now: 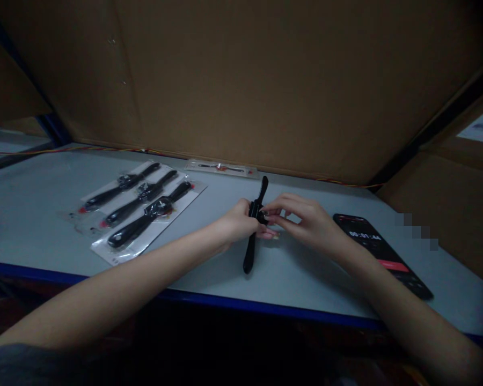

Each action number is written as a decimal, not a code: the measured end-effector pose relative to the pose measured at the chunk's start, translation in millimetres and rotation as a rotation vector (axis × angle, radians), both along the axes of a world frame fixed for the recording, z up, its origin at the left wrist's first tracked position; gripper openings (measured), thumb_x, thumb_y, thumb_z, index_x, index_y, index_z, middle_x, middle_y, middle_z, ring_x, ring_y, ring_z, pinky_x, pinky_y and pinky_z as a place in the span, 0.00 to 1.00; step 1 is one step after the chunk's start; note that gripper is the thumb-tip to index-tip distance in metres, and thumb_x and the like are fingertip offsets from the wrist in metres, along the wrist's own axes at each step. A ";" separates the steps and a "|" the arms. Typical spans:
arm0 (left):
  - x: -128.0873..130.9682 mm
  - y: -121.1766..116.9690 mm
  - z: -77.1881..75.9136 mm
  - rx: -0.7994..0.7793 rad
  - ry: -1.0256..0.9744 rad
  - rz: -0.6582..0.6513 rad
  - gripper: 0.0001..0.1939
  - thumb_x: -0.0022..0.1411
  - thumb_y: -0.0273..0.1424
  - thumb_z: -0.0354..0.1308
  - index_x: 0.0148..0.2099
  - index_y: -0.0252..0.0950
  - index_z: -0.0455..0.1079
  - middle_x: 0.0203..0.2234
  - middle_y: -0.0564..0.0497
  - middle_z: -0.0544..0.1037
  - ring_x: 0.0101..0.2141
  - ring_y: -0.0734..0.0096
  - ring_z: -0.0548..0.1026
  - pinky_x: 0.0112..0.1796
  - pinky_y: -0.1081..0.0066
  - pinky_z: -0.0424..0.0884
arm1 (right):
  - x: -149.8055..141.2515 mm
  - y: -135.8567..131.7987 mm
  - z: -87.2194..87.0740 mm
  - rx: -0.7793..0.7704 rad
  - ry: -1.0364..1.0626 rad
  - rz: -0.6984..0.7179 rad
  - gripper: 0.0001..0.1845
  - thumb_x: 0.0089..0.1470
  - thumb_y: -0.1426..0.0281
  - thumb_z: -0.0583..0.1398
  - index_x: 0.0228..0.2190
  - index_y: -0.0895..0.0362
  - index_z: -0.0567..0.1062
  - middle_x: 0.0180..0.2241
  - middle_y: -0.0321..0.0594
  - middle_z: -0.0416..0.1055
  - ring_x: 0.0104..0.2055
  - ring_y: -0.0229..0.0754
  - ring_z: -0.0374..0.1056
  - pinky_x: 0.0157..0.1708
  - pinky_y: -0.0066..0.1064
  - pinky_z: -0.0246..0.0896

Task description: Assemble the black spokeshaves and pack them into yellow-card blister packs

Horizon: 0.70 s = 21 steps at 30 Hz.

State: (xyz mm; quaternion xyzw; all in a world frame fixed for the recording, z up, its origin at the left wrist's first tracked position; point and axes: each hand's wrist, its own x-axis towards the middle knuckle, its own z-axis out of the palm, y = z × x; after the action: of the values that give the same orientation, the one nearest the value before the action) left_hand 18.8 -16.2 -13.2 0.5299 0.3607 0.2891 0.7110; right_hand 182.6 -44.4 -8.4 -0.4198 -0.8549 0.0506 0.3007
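A black spokeshave (249, 254) with a handle at each end is held on a slant over the table, a little right of the middle. My left hand (241, 221) is wrapped around its centre body, the thumb on top and the fingers beneath. From the right, my right hand (301, 217) pinches at a small part on the middle of the spokeshave with thumb and forefinger. The fingertips hide most of that part, so I cannot make out its shape.
Three packaged spokeshaves (133, 229) lie in clear wrap on cards at the left. Another flat package (221, 168) rests against the cardboard back wall (241, 80). A phone (380, 252) showing a timer lies at the right. The grey table (209, 273) has a blue front edge.
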 end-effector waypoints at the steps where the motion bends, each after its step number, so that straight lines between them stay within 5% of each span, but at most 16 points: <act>1: -0.1 -0.3 0.6 -0.007 0.000 -0.021 0.16 0.47 0.10 0.54 0.35 0.31 0.58 0.29 0.49 0.73 0.27 0.73 0.76 0.40 0.64 0.72 | 1.1 0.5 -0.1 0.011 -0.013 0.034 0.08 0.54 0.74 0.54 0.36 0.57 0.72 0.32 0.41 0.68 0.34 0.38 0.64 0.34 0.31 0.60; 10: -3.9 5.2 0.6 -0.171 -0.038 -0.223 0.12 0.47 0.09 0.49 0.33 0.26 0.64 0.30 0.42 0.76 0.30 0.69 0.78 0.39 0.70 0.72 | 8.2 -0.4 6.4 -0.018 -0.065 0.201 0.16 0.52 0.81 0.52 0.36 0.53 0.74 0.35 0.40 0.68 0.39 0.39 0.64 0.36 0.32 0.61; 16: -3.3 5.0 0.7 -0.142 -0.018 -0.192 0.13 0.46 0.09 0.51 0.32 0.28 0.64 0.23 0.46 0.75 0.27 0.70 0.77 0.39 0.70 0.72 | 1.3 -3.2 5.1 -0.081 0.049 0.138 0.06 0.51 0.71 0.58 0.32 0.55 0.75 0.35 0.41 0.69 0.39 0.40 0.66 0.38 0.33 0.62; 21: -2.5 6.8 -1.7 -0.149 -0.031 -0.137 0.12 0.45 0.09 0.53 0.31 0.28 0.62 0.24 0.47 0.75 0.26 0.72 0.77 0.37 0.71 0.72 | -9.1 -5.2 2.7 -0.023 0.118 0.098 0.07 0.53 0.74 0.56 0.34 0.56 0.73 0.34 0.41 0.70 0.37 0.39 0.66 0.37 0.33 0.62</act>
State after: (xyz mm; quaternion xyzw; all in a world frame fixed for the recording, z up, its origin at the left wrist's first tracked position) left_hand 16.3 -9.3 -14.8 0.4945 0.3332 0.2201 0.7720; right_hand 173.5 -49.5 -5.7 -0.3774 -0.8545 0.0996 0.3429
